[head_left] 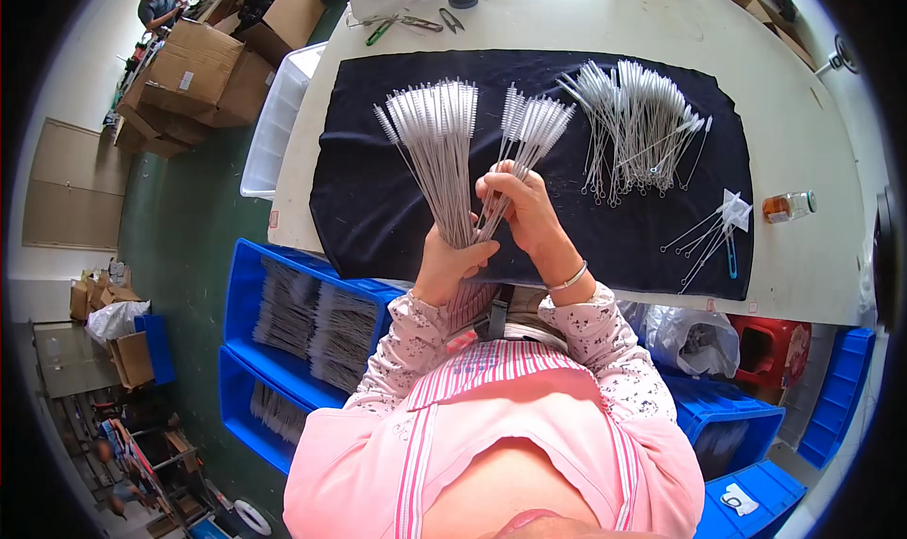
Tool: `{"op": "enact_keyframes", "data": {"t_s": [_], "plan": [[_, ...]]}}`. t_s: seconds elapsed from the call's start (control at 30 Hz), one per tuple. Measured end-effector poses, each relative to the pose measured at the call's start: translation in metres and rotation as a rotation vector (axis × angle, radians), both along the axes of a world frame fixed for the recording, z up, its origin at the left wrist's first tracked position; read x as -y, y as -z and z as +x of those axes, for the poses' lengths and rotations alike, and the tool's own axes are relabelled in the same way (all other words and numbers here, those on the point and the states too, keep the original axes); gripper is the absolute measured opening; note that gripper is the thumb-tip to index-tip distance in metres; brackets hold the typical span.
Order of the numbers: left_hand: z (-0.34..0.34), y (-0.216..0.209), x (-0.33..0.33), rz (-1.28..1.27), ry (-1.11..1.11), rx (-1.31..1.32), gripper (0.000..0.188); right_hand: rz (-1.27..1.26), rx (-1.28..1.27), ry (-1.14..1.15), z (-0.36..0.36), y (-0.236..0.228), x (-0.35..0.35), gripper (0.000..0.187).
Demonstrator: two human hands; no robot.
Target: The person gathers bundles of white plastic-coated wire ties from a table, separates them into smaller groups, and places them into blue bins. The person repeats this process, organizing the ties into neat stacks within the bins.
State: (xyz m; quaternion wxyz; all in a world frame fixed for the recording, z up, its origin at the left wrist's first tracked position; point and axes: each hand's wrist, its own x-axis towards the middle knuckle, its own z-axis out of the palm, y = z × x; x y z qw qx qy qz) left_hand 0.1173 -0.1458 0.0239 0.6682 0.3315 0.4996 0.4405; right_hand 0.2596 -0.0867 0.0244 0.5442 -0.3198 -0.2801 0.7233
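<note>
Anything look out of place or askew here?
Mildly: several looped wires lie splayed near the right edge of the black cloth, apart from the brush pile. The held brushes look orderly; nothing seems spilled or damaged.

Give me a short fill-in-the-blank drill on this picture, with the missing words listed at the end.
1. The left hand grips the large bundle of brushes by the wire stems, away from the ____.
2. The glass jar is on the table, to the ____ of the dark cloth.
3. The plastic bins on the person's left, with more brushes inside, are coloured ____.

Missing words: bristles; right; blue.
</note>
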Motion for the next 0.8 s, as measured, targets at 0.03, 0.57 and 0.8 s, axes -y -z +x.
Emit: {"op": "enact_keyframes", "data": {"t_s": [0.03,0.57,0.8], "plan": [[0.0,0.0,-0.001,-0.008,0.016,-0.002,0.044,-0.011,0.005,0.034,-0.005,-0.003,0.002,0.014],[0.0,-0.002,0.0,0.024,0.089,0.259,0.052,-0.046,-0.155,0.011,-0.005,-0.011,0.001,0.013],[0.002,0.012,0.001,0.063,-0.002,0.251,0.05,-0.077,-0.183,-0.019,0.007,0.023,-0.005,0.012]]}}
